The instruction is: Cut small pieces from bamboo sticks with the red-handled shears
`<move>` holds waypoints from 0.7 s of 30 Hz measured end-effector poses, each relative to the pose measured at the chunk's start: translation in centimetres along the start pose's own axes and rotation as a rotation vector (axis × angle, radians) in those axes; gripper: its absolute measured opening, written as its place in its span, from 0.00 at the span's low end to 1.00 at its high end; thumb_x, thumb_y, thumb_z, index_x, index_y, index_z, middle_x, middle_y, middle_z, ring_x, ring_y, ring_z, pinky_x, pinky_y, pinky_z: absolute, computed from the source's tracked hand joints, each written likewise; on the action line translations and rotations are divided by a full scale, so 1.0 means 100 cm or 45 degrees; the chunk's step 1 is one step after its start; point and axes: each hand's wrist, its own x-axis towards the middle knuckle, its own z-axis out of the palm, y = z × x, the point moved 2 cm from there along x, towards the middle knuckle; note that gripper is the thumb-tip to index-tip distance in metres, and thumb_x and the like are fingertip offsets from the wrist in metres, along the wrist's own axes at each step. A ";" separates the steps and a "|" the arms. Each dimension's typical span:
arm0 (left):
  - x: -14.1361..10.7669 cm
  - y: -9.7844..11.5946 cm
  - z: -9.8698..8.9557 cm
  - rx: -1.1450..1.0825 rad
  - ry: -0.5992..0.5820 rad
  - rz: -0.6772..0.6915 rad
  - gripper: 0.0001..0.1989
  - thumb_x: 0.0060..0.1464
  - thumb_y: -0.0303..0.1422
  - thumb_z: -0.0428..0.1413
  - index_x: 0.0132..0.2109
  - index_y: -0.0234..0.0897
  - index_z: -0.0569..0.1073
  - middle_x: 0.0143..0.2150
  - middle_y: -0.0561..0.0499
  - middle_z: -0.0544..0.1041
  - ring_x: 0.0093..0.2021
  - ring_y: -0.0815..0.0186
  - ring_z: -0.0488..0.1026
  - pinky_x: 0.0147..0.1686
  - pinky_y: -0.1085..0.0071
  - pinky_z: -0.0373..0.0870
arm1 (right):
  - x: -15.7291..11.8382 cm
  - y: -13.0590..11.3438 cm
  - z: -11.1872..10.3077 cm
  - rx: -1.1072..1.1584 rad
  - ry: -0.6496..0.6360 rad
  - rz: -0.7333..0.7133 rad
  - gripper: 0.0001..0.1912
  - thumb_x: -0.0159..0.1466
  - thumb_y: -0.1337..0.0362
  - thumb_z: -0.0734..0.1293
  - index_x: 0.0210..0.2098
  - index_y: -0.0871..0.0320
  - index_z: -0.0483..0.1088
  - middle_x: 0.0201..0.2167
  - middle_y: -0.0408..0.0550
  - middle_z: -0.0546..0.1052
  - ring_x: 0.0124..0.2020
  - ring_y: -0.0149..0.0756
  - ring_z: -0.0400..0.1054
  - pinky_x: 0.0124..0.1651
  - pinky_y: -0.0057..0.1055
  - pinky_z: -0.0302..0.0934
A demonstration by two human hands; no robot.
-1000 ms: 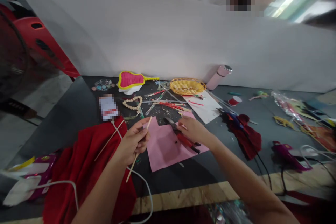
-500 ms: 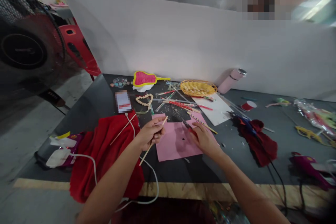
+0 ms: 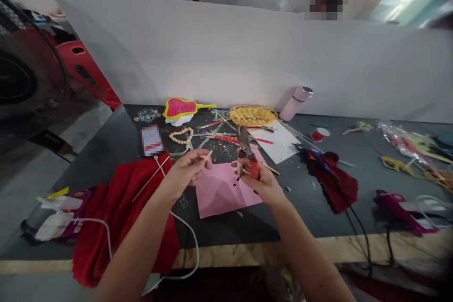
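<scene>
My left hand (image 3: 189, 172) is closed in a pinch round a thin pale wooden stick (image 3: 208, 155), whose tip shows past the fingertips. In my right hand (image 3: 264, 181) is a pair of pliers (image 3: 244, 139) with red handles, its jaws pointing up and away from me. The fingers wrap round the handles, and the two hands are apart. Below them lies a creased pink sheet of paper (image 3: 215, 193) with a small dark spot on it. A heart-shaped beaded piece (image 3: 181, 137) rests on the table beyond my left hand.
A red cloth (image 3: 123, 198) with a white cable covers the left side. Farther back are a pink-and-yellow fan-shaped piece (image 3: 180, 108), a wicker basket (image 3: 253, 115) and a pink bottle (image 3: 296, 104). A purple device (image 3: 403, 212) lies right. A white partition (image 3: 212, 56) stands behind.
My right hand has lifted the pliers off the paper and turned them upward. My left hand still holds the stick, now with less of it showing. The whole view has shifted slightly right.
</scene>
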 end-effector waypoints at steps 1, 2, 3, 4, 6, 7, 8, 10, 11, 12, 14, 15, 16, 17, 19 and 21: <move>0.000 0.002 0.000 0.084 0.056 0.036 0.15 0.53 0.36 0.57 0.47 0.37 0.71 0.31 0.52 0.71 0.17 0.81 0.51 0.16 0.81 0.45 | 0.000 0.000 0.002 -0.120 -0.013 -0.055 0.18 0.62 0.62 0.61 0.52 0.53 0.60 0.50 0.52 0.69 0.49 0.40 0.66 0.51 0.43 0.63; 0.000 0.003 0.000 0.163 0.112 0.073 0.15 0.53 0.37 0.57 0.46 0.36 0.71 0.29 0.53 0.71 0.16 0.80 0.51 0.15 0.81 0.45 | -0.001 0.000 0.005 -0.259 -0.021 -0.114 0.18 0.62 0.65 0.59 0.52 0.54 0.61 0.53 0.54 0.67 0.52 0.41 0.64 0.55 0.43 0.60; 0.000 0.003 0.000 0.231 0.161 0.108 0.15 0.53 0.38 0.57 0.46 0.36 0.71 0.27 0.54 0.70 0.16 0.80 0.52 0.15 0.80 0.46 | -0.001 0.000 0.007 -0.408 -0.023 -0.172 0.17 0.62 0.67 0.58 0.51 0.55 0.63 0.57 0.55 0.63 0.56 0.41 0.60 0.58 0.44 0.56; 0.000 0.003 0.000 0.280 0.199 0.138 0.15 0.53 0.38 0.57 0.45 0.36 0.72 0.26 0.54 0.70 0.16 0.79 0.53 0.16 0.80 0.47 | -0.003 0.001 0.009 -0.558 -0.027 -0.222 0.17 0.61 0.70 0.57 0.50 0.56 0.64 0.61 0.56 0.59 0.59 0.43 0.56 0.60 0.45 0.53; 0.000 -0.001 0.002 0.325 0.247 0.184 0.14 0.53 0.38 0.57 0.44 0.35 0.72 0.25 0.54 0.71 0.17 0.78 0.55 0.17 0.79 0.50 | -0.006 0.003 0.012 -0.824 -0.056 -0.277 0.18 0.59 0.74 0.57 0.47 0.58 0.66 0.65 0.56 0.51 0.62 0.46 0.50 0.60 0.47 0.51; 0.000 -0.004 0.003 0.326 0.261 0.198 0.13 0.52 0.38 0.58 0.43 0.35 0.72 0.26 0.54 0.71 0.18 0.78 0.56 0.18 0.79 0.51 | -0.007 0.004 0.013 -0.926 -0.072 -0.280 0.19 0.57 0.75 0.57 0.46 0.59 0.67 0.66 0.56 0.48 0.62 0.47 0.51 0.59 0.48 0.52; 0.000 -0.006 0.004 0.321 0.274 0.210 0.12 0.52 0.37 0.57 0.42 0.35 0.72 0.27 0.53 0.72 0.18 0.77 0.58 0.18 0.79 0.52 | -0.008 0.006 0.014 -1.008 -0.085 -0.271 0.20 0.56 0.76 0.57 0.47 0.59 0.67 0.67 0.56 0.46 0.61 0.48 0.52 0.58 0.48 0.53; -0.001 -0.011 0.006 0.298 0.289 0.227 0.11 0.53 0.37 0.57 0.42 0.35 0.72 0.28 0.53 0.73 0.20 0.77 0.59 0.19 0.79 0.53 | -0.010 0.007 0.014 -1.115 -0.109 -0.245 0.21 0.56 0.76 0.58 0.48 0.59 0.66 0.68 0.56 0.45 0.58 0.49 0.55 0.56 0.48 0.54; -0.001 -0.013 0.007 0.285 0.288 0.230 0.11 0.53 0.36 0.57 0.42 0.36 0.72 0.29 0.53 0.73 0.20 0.77 0.59 0.19 0.79 0.52 | -0.011 0.006 0.014 -1.145 -0.116 -0.239 0.22 0.56 0.76 0.58 0.49 0.59 0.66 0.68 0.56 0.44 0.57 0.49 0.56 0.55 0.48 0.55; -0.001 -0.014 0.008 0.271 0.280 0.227 0.11 0.54 0.36 0.57 0.42 0.36 0.72 0.29 0.53 0.73 0.20 0.77 0.58 0.19 0.79 0.52 | -0.011 0.005 0.014 -1.162 -0.120 -0.239 0.22 0.56 0.76 0.58 0.50 0.59 0.66 0.68 0.55 0.44 0.57 0.49 0.56 0.55 0.48 0.55; -0.002 -0.016 0.010 0.256 0.256 0.216 0.10 0.54 0.36 0.57 0.42 0.35 0.72 0.29 0.53 0.72 0.20 0.77 0.57 0.19 0.79 0.51 | -0.013 0.003 0.014 -1.165 -0.125 -0.260 0.22 0.57 0.75 0.58 0.50 0.59 0.66 0.68 0.55 0.43 0.56 0.49 0.56 0.54 0.47 0.55; -0.003 -0.017 0.011 0.265 0.249 0.213 0.10 0.54 0.36 0.56 0.41 0.35 0.72 0.28 0.53 0.72 0.20 0.77 0.57 0.19 0.79 0.51 | -0.014 0.002 0.015 -1.160 -0.130 -0.275 0.21 0.57 0.75 0.58 0.50 0.59 0.66 0.68 0.55 0.43 0.56 0.49 0.56 0.54 0.47 0.55; -0.003 -0.017 0.011 0.285 0.248 0.215 0.09 0.54 0.36 0.56 0.40 0.35 0.72 0.28 0.53 0.72 0.20 0.77 0.57 0.19 0.79 0.51 | -0.014 0.002 0.016 -1.153 -0.135 -0.290 0.21 0.57 0.76 0.58 0.50 0.59 0.66 0.68 0.55 0.43 0.56 0.49 0.56 0.54 0.47 0.54; -0.003 -0.017 0.011 0.312 0.249 0.221 0.09 0.54 0.36 0.56 0.39 0.35 0.72 0.28 0.54 0.72 0.20 0.77 0.57 0.19 0.79 0.51 | -0.015 0.002 0.017 -1.149 -0.141 -0.305 0.21 0.57 0.76 0.58 0.50 0.59 0.66 0.68 0.55 0.43 0.57 0.49 0.56 0.54 0.47 0.54; -0.004 -0.017 0.011 0.374 0.253 0.236 0.08 0.55 0.37 0.56 0.36 0.35 0.72 0.27 0.54 0.72 0.20 0.76 0.57 0.19 0.78 0.51 | -0.016 0.003 0.020 -1.144 -0.145 -0.330 0.21 0.57 0.76 0.58 0.50 0.59 0.66 0.68 0.56 0.43 0.57 0.49 0.56 0.55 0.46 0.54; -0.005 -0.016 0.010 0.440 0.259 0.243 0.09 0.56 0.37 0.55 0.35 0.35 0.71 0.27 0.54 0.72 0.20 0.76 0.57 0.20 0.78 0.52 | -0.017 0.004 0.022 -1.144 -0.143 -0.346 0.22 0.57 0.76 0.59 0.50 0.58 0.65 0.68 0.55 0.43 0.57 0.49 0.55 0.55 0.46 0.55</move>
